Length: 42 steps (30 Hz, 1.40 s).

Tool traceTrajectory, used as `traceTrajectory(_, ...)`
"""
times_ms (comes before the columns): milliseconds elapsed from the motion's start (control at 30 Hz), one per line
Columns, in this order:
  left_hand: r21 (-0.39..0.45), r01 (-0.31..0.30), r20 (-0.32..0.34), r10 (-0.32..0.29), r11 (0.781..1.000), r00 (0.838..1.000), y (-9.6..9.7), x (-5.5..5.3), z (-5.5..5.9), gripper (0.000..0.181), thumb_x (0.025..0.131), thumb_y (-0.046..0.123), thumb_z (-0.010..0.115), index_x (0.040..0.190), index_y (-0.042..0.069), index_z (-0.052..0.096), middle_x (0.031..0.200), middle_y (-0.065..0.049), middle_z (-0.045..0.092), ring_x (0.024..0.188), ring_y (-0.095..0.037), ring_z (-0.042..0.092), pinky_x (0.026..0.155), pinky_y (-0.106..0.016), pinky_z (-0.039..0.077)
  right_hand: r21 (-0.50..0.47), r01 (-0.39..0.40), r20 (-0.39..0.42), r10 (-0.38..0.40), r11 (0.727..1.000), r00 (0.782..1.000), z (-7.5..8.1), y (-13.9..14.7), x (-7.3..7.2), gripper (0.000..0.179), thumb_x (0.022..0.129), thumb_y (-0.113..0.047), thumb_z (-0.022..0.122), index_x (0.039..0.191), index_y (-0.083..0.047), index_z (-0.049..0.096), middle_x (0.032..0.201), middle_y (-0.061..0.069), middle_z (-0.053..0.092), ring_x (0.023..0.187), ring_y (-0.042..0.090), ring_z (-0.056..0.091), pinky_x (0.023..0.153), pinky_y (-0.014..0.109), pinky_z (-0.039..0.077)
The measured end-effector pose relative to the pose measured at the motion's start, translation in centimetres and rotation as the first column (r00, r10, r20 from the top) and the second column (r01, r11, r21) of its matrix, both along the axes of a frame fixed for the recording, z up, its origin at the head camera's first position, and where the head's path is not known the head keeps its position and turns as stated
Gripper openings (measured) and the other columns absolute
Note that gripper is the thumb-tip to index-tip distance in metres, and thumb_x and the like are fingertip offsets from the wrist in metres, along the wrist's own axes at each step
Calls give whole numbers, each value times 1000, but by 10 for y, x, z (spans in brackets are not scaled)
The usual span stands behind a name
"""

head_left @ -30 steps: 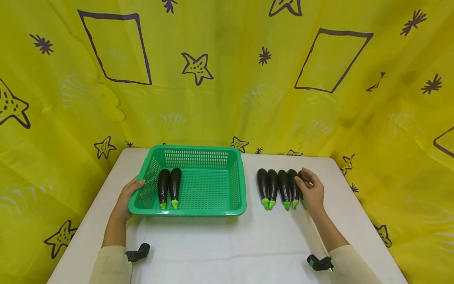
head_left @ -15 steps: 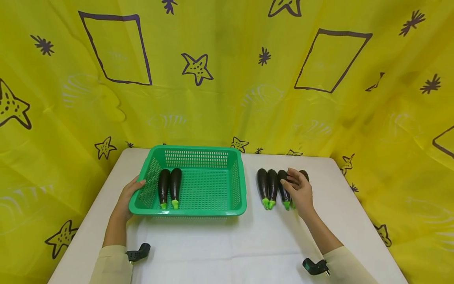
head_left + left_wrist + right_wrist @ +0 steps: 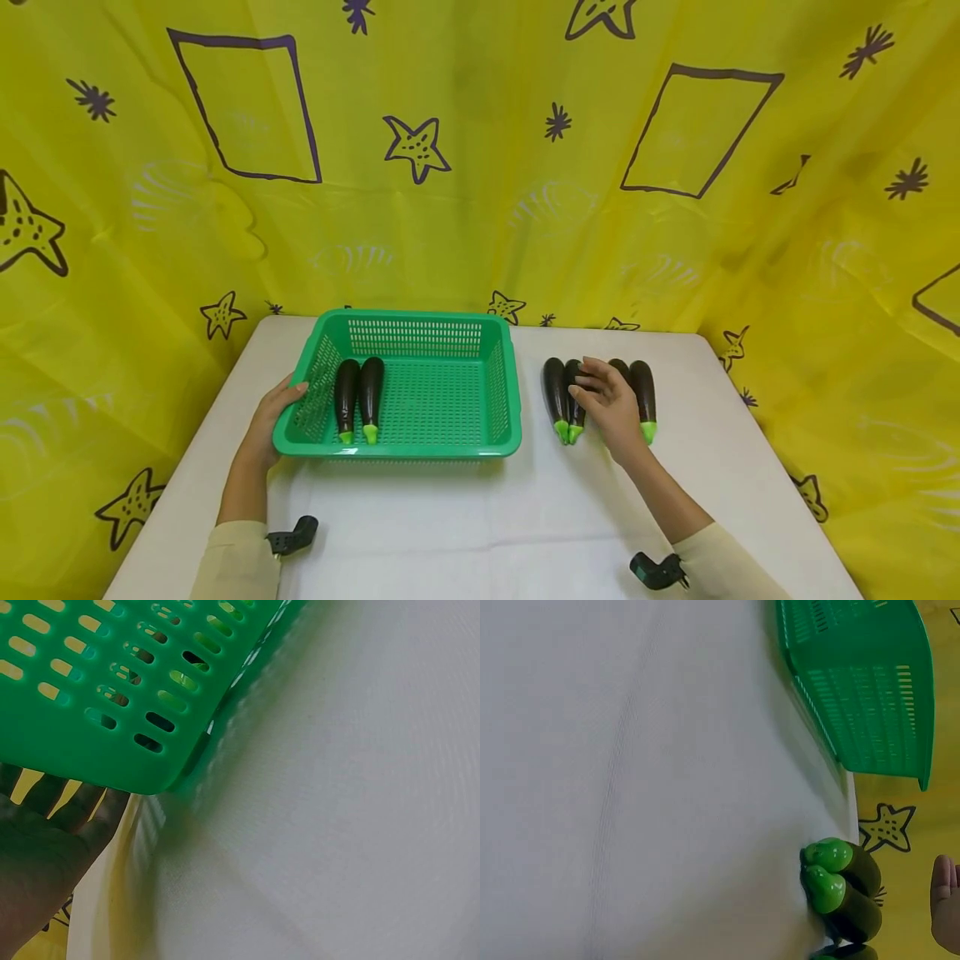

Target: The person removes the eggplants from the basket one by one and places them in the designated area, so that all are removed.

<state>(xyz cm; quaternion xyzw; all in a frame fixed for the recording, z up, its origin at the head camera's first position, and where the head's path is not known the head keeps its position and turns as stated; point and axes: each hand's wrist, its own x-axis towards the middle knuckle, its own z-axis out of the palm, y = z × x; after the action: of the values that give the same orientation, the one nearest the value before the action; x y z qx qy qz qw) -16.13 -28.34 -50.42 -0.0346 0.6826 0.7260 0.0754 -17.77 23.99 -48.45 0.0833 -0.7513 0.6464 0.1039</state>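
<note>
My left hand [image 3: 264, 421] grips the left rim of a green plastic basket [image 3: 420, 450], thumb over the edge; in the left wrist view its fingers [image 3: 71, 806] reach along the outside. Two dark eggplants [image 3: 371, 396] with bright green stem ends lie side by side inside, toward the left. Several more form a row on the table to the basket's right, including the leftmost eggplant [image 3: 554, 390] and the rightmost eggplant [image 3: 642, 390]. Over the middle of that row hovers my right hand [image 3: 613, 412], fingers loosely bent with nothing held, partly hiding the middle eggplants.
A white cloth covers the table [image 3: 420, 525]. Yellow curtains [image 3: 480, 225] printed with stars hang behind and along both sides. Small dark devices, such as the left wrist camera [image 3: 292, 536], sit at both cuffs.
My right hand has moved left along the row, from the rightmost eggplant to over the middle ones, uncovering the rightmost. The left hand, the basket and its two eggplants have stayed put.
</note>
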Motion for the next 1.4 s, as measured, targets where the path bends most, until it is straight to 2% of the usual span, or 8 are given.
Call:
traceTrajectory(200, 2, -6, -4, 6, 1000, 1000, 1, -1, 0, 65, 114, 31, 37, 170, 9, 12, 167, -22, 22, 121, -13, 49, 90, -26, 52, -24, -42, -6, 42, 999, 999, 3, -12, 0, 51, 99, 5, 69, 146, 9, 50, 141, 31, 50, 116, 20, 61, 93, 21, 52)
traceTrajectory(367, 4, -10, -1, 10, 1000, 1000, 0, -1, 0, 65, 114, 31, 37, 170, 9, 12, 166, -22, 22, 118, -10, 50, 89, -26, 52, -63, -73, 32, 76, 995, 997, 6, -24, 3, 51, 100, 5, 67, 147, 8, 49, 142, 28, 51, 116, 18, 61, 93, 23, 53)
traceTrajectory(500, 2, -6, -11, 6, 1000, 1000, 0, -1, -1, 65, 114, 30, 36, 170, 9, 11, 166, -23, 21, 119, -10, 50, 89, -26, 52, -105, -95, 59, 102, 990, 993, 9, -33, 7, 50, 100, 6, 66, 147, 9, 48, 144, 32, 48, 117, 19, 61, 93, 23, 53)
traceTrajectory(600, 2, -5, -19, 5, 1000, 1000, -1, -1, -1, 65, 114, 30, 37, 170, 8, 12, 166, -23, 22, 118, -10, 51, 89, -26, 53, -128, -118, 52, 125, 985, 991, 11, -38, 8, 50, 100, 8, 65, 147, 11, 47, 144, 36, 46, 115, 17, 62, 94, 23, 53)
traceTrajectory(767, 5, -6, -31, 7, 1000, 1000, 0, -1, -1, 64, 114, 30, 37, 169, 8, 13, 164, -23, 24, 116, -9, 53, 89, -27, 53, -123, -144, 23, 148, 982, 989, 13, -48, 8, 51, 99, 7, 66, 146, 13, 47, 141, 35, 49, 112, 14, 64, 93, 24, 53)
traceTrajectory(933, 6, -7, -34, 7, 1000, 999, 0, -1, 0, 64, 114, 29, 37, 169, 8, 13, 163, -23, 25, 116, -9, 54, 89, -27, 53, -128, -169, 27, 174, 977, 984, 15, -59, 6, 50, 99, 6, 67, 145, 9, 49, 141, 34, 50, 114, 22, 64, 93, 26, 54)
traceTrajectory(1167, 22, -15, -11, 16, 1000, 1000, -3, 2, 1, 66, 114, 31, 38, 170, 9, 11, 163, -23, 24, 116, -9, 54, 88, -27, 54, -135, -206, 71, 216, 969, 974, 20, -75, 3, 52, 100, 2, 67, 148, 6, 48, 143, 30, 50, 123, 39, 58, 95, 29, 54)
traceTrajectory(1400, 9, -9, -13, 9, 1000, 1000, -1, 1, 2, 66, 114, 31, 39, 170, 9, 12, 164, -23, 24, 114, -7, 54, 88, -27, 54, -142, -226, 77, 238, 964, 968, 22, -86, 2, 55, 100, 2, 67, 149, 9, 45, 143, 30, 50, 124, 37, 59, 96, 30, 54)
